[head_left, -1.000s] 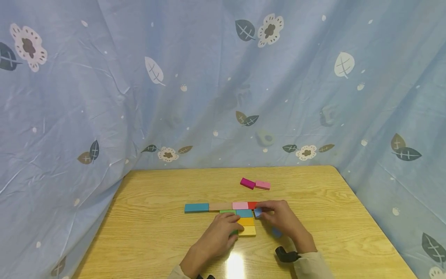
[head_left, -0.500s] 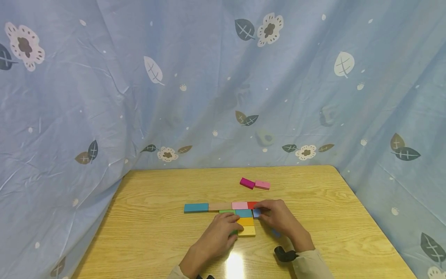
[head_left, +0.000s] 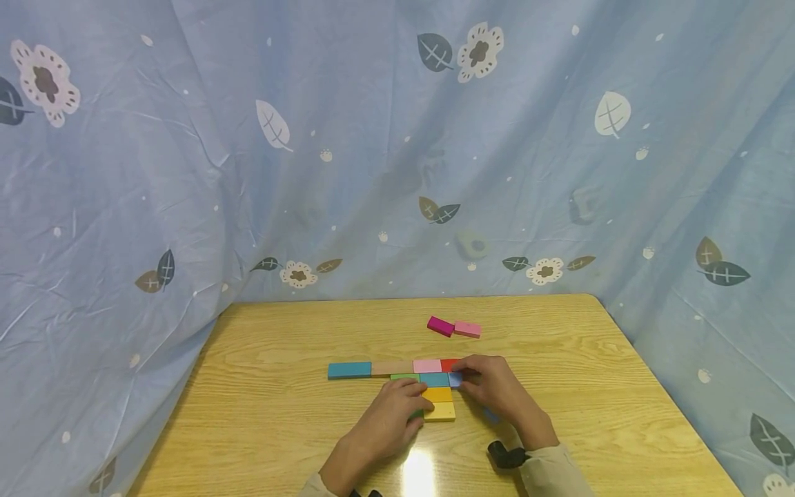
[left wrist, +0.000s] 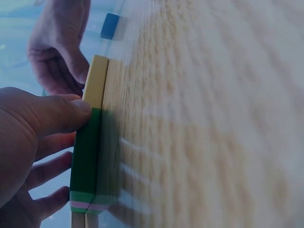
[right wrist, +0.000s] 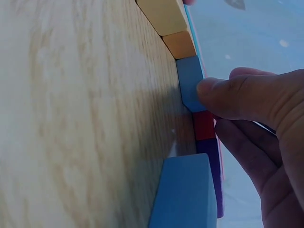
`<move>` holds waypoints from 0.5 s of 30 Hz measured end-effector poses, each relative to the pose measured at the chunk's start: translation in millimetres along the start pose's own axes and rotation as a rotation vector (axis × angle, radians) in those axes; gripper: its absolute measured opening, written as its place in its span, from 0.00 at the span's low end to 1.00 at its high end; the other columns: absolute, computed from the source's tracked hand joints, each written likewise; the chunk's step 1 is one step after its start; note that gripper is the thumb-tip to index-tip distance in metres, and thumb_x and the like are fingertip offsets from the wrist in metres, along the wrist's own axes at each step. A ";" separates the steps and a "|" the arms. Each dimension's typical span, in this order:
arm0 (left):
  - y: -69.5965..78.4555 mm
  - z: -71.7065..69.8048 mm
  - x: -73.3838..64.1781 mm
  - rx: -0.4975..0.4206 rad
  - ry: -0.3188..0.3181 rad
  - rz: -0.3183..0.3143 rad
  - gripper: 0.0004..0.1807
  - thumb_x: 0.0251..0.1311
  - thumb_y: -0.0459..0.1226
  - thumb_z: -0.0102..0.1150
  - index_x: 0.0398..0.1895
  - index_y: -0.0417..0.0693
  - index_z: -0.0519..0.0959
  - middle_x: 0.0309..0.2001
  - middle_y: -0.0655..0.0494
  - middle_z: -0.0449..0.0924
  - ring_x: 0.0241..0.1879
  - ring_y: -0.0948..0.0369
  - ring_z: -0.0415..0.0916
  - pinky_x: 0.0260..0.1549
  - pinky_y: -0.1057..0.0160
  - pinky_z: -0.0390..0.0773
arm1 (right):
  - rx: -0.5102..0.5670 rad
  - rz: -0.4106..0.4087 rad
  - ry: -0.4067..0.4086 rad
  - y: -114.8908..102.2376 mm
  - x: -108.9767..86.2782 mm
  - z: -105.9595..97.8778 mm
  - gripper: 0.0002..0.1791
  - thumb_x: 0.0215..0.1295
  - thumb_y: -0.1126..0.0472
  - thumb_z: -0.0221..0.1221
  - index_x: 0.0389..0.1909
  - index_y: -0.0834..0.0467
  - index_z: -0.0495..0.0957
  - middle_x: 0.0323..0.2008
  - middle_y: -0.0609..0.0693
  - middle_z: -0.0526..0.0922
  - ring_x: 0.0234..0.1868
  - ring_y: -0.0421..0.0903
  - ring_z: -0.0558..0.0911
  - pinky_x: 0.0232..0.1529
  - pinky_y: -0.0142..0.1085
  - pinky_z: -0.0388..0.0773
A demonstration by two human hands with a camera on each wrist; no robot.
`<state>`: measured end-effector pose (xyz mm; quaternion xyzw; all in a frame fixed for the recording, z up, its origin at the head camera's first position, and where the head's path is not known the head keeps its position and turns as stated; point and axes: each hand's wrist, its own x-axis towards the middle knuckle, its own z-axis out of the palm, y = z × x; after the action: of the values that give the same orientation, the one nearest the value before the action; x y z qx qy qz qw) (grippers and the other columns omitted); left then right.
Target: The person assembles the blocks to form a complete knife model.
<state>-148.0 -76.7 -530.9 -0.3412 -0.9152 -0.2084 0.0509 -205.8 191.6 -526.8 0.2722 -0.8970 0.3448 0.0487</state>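
Note:
Coloured flat wooden blocks lie joined on the table. My left hand (head_left: 393, 420) rests spread over the green blocks (left wrist: 86, 152), its thumb at their near edge and a finger reaching onto the yellow block (head_left: 442, 413). With thumb and index finger, my right hand (head_left: 499, 390) pinches a small light blue block (right wrist: 189, 78) against the right end of the teal block (head_left: 433, 379). The red block (head_left: 448, 365) sits just behind it, partly under the index finger. A purple block (right wrist: 212, 154) beyond the red one is hidden by my right hand in the head view.
The back row continues left with a pink block (head_left: 426, 366), a plain wooden block (head_left: 392, 368) and a long teal-blue block (head_left: 350, 371). Magenta (head_left: 441, 326) and pink loose blocks lie farther back. Another blue block (right wrist: 185, 190) lies under my right wrist. A patterned curtain (head_left: 373, 138) surrounds the table.
My right hand has slid the light blue block slightly left and straightened it, closing the gap to the teal block. The left hand has stayed in place.

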 end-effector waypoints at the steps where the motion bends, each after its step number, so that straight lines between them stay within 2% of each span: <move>1: -0.1 0.1 0.0 0.000 -0.001 -0.001 0.12 0.72 0.34 0.70 0.53 0.57 0.92 0.68 0.54 0.86 0.72 0.51 0.78 0.75 0.43 0.77 | 0.005 -0.001 0.001 0.1 -0.1 0.3 0.15 0.63 0.71 0.76 0.49 0.55 0.92 0.48 0.48 0.94 0.48 0.46 0.93 0.51 0.37 0.93; 15: -0.3 1.4 -0.7 0.012 0.011 0.014 0.12 0.72 0.35 0.70 0.53 0.57 0.92 0.68 0.53 0.86 0.72 0.50 0.78 0.74 0.42 0.77 | -0.007 -0.008 -0.004 2.7 -0.9 1.7 0.15 0.63 0.72 0.76 0.50 0.56 0.91 0.49 0.50 0.94 0.49 0.48 0.94 0.51 0.37 0.93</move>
<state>-147.6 -76.7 -532.4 -0.3460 -0.9138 -0.2042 0.0594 -206.3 192.6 -529.9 0.2761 -0.8973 0.3408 0.0494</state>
